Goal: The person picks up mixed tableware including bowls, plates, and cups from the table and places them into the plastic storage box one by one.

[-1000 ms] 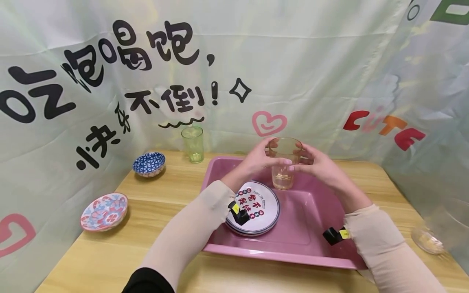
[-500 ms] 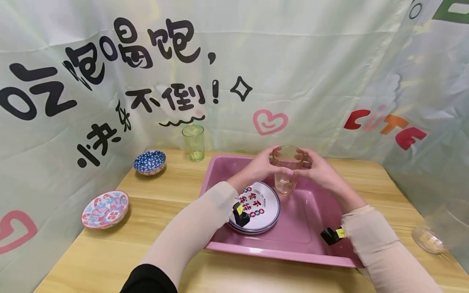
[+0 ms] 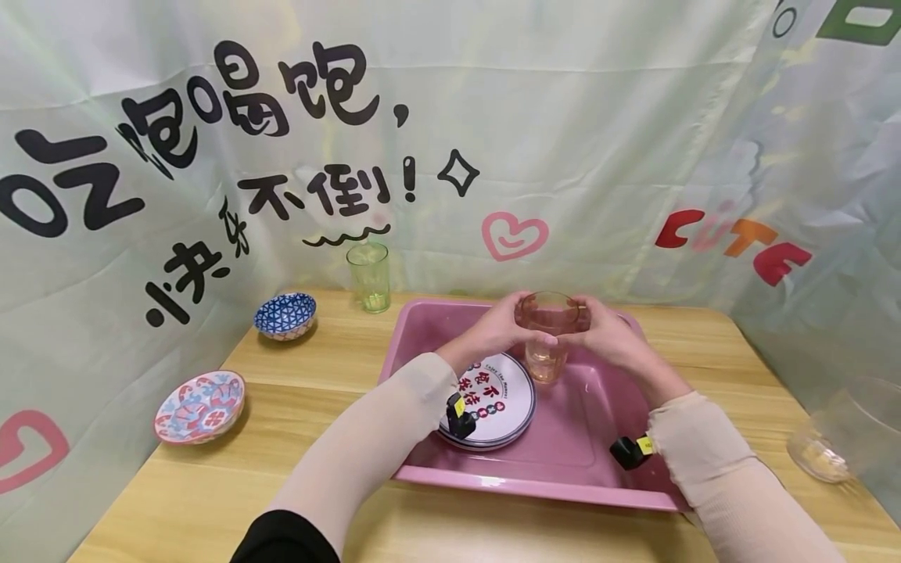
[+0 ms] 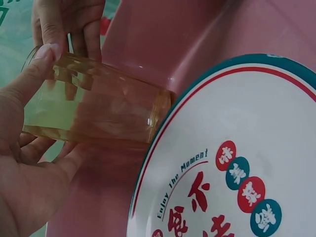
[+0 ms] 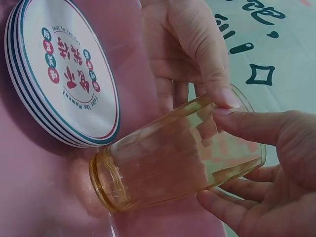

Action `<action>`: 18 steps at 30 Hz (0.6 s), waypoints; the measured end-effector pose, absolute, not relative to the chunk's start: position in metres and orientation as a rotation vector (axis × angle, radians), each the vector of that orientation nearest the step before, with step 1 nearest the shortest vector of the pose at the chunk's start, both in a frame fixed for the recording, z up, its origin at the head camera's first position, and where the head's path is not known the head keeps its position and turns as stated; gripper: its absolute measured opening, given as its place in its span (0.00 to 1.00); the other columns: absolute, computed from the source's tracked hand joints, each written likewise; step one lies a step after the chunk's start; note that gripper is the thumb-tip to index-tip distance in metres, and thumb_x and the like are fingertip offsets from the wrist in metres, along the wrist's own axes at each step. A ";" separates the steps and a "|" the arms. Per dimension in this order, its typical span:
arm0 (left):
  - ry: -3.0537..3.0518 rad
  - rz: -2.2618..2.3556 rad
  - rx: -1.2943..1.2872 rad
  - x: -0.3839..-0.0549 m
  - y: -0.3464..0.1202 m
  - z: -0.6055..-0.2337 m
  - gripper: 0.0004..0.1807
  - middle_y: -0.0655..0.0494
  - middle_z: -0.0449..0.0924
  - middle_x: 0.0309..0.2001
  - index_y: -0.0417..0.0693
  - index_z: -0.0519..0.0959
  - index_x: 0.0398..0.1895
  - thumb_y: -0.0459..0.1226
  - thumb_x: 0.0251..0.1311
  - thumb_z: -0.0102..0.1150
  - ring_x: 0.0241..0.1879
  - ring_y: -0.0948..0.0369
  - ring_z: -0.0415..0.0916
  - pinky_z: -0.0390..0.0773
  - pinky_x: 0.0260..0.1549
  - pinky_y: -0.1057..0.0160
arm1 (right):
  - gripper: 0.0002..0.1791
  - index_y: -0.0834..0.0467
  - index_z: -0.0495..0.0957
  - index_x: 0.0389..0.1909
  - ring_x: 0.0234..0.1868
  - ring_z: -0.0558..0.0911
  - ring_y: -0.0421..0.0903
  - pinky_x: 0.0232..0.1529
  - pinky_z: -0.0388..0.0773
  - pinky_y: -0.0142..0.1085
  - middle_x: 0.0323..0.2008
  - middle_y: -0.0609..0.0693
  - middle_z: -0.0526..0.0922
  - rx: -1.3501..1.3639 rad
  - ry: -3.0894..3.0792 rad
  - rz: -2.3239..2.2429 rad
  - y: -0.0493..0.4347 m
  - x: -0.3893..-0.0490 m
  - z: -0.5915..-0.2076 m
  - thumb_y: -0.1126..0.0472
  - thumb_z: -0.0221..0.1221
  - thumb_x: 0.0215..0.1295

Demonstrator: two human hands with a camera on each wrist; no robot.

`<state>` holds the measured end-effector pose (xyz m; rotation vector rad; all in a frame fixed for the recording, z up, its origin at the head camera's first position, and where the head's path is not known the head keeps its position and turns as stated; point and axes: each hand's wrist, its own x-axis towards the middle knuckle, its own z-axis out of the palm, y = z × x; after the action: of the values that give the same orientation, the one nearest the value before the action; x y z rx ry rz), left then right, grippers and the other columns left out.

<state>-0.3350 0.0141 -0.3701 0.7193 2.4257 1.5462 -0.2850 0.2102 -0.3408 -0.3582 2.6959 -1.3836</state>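
An amber drinking glass [image 3: 545,361] stands upright inside the pink basin [image 3: 535,489], toward its back. My left hand [image 3: 501,324] grips its upper part from the left, and my right hand [image 3: 611,335] grips it from the right. Both thumbs meet across the near side, close below the rim. In the left wrist view the base of the glass [image 4: 118,106] comes right up to the edge of a white plate [image 4: 256,128]. That plate tops a stack [image 5: 64,69] of several plates with dark-banded rims.
A green glass [image 3: 369,277] stands at the back of the wooden table [image 3: 303,461]. Left of the basin are a blue patterned bowl [image 3: 285,315] and a red-and-blue patterned dish [image 3: 201,407]. A clear glass vessel [image 3: 845,430] stands at the right edge, near the cloth wall.
Both hands have lowered the amber glass a little deeper into the basin, keeping their grip. The plates and the other tableware have stayed in place.
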 end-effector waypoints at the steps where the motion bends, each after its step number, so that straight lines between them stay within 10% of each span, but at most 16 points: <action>1: 2.424 1.544 0.710 -0.335 0.014 -0.371 0.53 0.49 0.72 0.63 0.44 0.59 0.73 0.45 0.45 0.78 0.59 0.58 0.71 0.71 0.60 0.62 | 0.45 0.75 0.47 0.71 0.62 0.69 0.68 0.60 0.71 0.55 0.61 0.76 0.66 -0.355 2.691 -1.381 0.211 -0.285 -0.341 0.66 0.64 0.61; 18: 2.344 1.568 0.741 -0.331 0.016 -0.381 0.50 0.48 0.74 0.59 0.43 0.59 0.71 0.41 0.47 0.78 0.57 0.57 0.74 0.75 0.50 0.70 | 0.44 0.76 0.54 0.65 0.54 0.75 0.61 0.54 0.76 0.49 0.56 0.71 0.71 -0.336 2.678 -1.291 0.214 -0.283 -0.345 0.61 0.68 0.58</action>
<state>-0.3310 0.0161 -0.3810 0.7411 2.3442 1.5679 -0.2833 0.2136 -0.3447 -0.3364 2.6775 -1.2908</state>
